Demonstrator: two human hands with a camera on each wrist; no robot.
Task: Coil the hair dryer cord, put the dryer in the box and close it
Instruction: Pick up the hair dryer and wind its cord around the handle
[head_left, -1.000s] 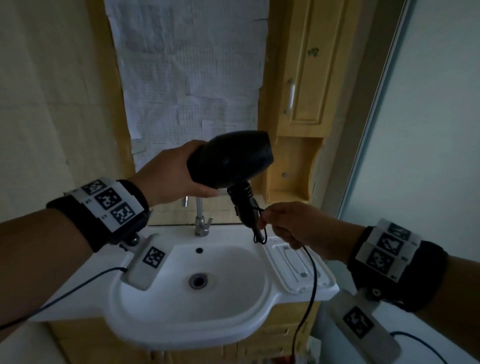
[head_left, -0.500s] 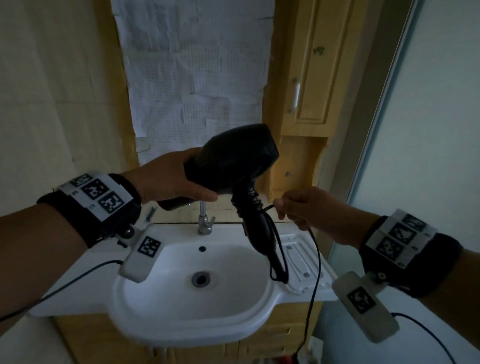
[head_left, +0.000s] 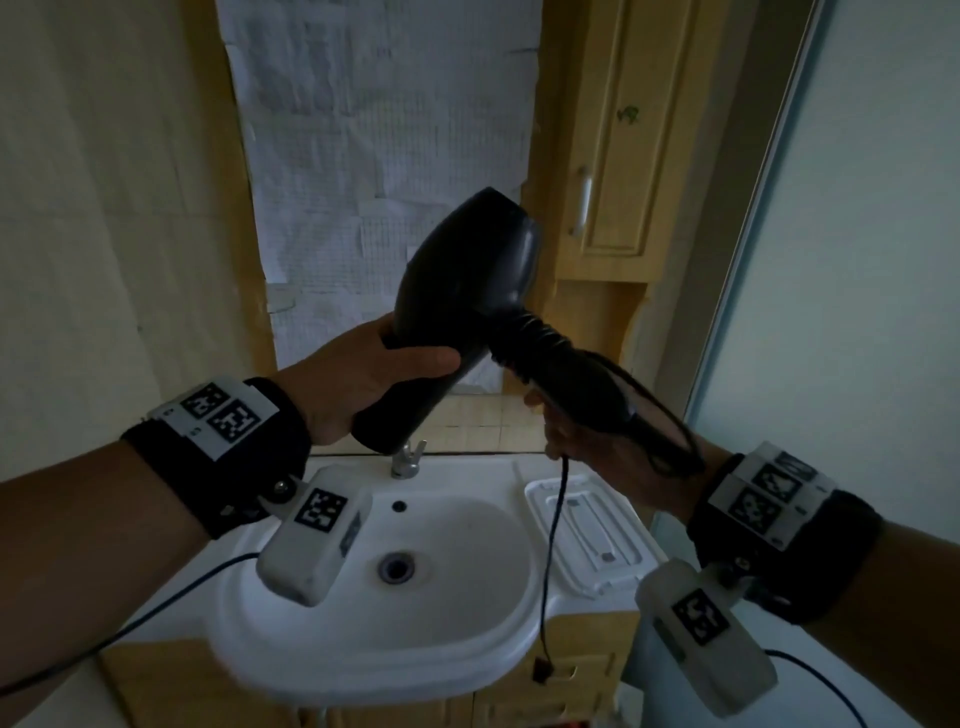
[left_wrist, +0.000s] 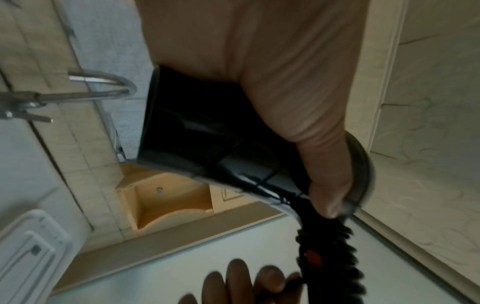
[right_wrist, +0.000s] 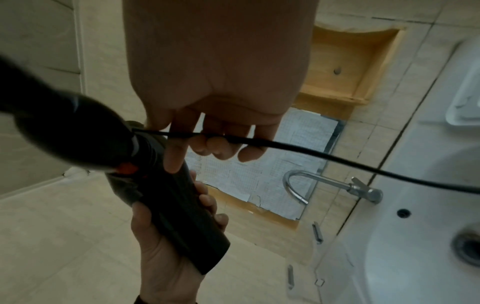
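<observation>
A black hair dryer (head_left: 467, 270) is held up over the sink. My left hand (head_left: 353, 384) grips its nozzle end (right_wrist: 182, 222), thumb across the body (left_wrist: 311, 144). The handle (head_left: 566, 374) points down to the right, with several turns of black cord wound round it (left_wrist: 330, 253). My right hand (head_left: 592, 462) is behind the handle, fingers curled round the cord (right_wrist: 311, 152) close to it. The loose cord (head_left: 553, 530) hangs down past the sink front to the plug (head_left: 540, 670). No box is in view.
Below the hands is a white sink (head_left: 467, 561) with a metal tap (head_left: 408, 460) and a moulded soap tray (head_left: 587, 530). A wooden cabinet door (head_left: 618, 156) is at the upper right, with a pale panel (head_left: 857, 260) beside it. Paper covers the mirror (head_left: 379, 130).
The dryer has tipped up and its handle has swung right, over my right hand. The right hand has moved behind the handle with the cord, and more cord lies round it.
</observation>
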